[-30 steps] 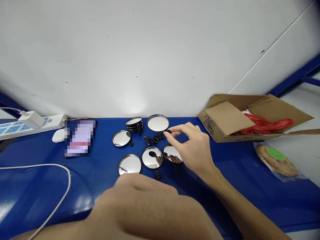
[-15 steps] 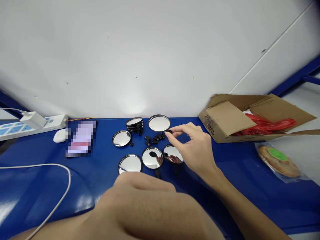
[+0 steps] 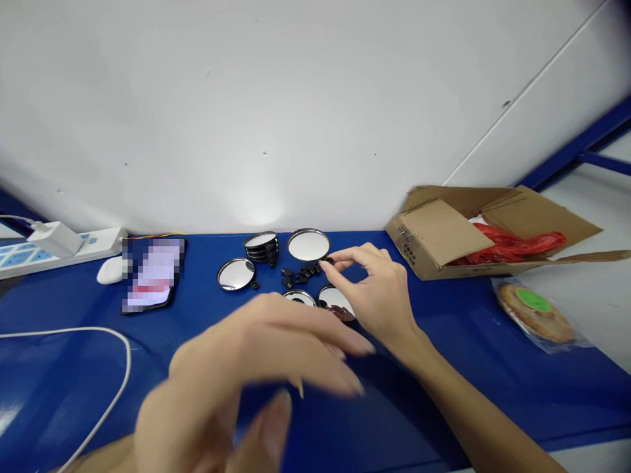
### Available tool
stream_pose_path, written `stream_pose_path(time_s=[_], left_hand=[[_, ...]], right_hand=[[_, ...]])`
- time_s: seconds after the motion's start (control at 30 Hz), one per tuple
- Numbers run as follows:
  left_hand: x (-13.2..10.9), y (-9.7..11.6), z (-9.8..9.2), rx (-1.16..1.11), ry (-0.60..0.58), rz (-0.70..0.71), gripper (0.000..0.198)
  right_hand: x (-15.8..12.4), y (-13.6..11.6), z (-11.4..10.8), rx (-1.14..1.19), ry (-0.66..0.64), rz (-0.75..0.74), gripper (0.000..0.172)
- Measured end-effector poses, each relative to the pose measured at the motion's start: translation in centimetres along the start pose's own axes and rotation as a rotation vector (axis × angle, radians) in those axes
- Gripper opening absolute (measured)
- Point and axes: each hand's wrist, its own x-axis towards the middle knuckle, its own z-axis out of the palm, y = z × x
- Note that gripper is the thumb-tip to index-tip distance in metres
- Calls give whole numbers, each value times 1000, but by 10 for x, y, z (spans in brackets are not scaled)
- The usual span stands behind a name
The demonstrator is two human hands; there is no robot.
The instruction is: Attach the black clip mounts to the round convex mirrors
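Blue tabletop (image 3: 444,387) runs back to a white wall (image 3: 276,112). Near the table's back edge, the right hand (image 3: 377,295) pinches a small black fitting (image 3: 329,261) between thumb and forefinger, its other fingers curled. The fitting sits just beside a cluster of black parts (image 3: 300,273) and round mirrors (image 3: 308,245). The blurred left hand (image 3: 236,368) hangs above the table, fingers spread open, partly covering two nearer mirrors (image 3: 300,297). A stretch of blue separates the right wrist from a cardboard box (image 3: 434,243) at the back right.
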Motion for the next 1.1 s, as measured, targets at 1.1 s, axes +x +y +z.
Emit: stream_pose_path(time_s=[1.1], left_hand=[[24,-101,-20,-349,-48,-514,28]], right_hand=[[-21,-20,8,114,-121,-65,7]])
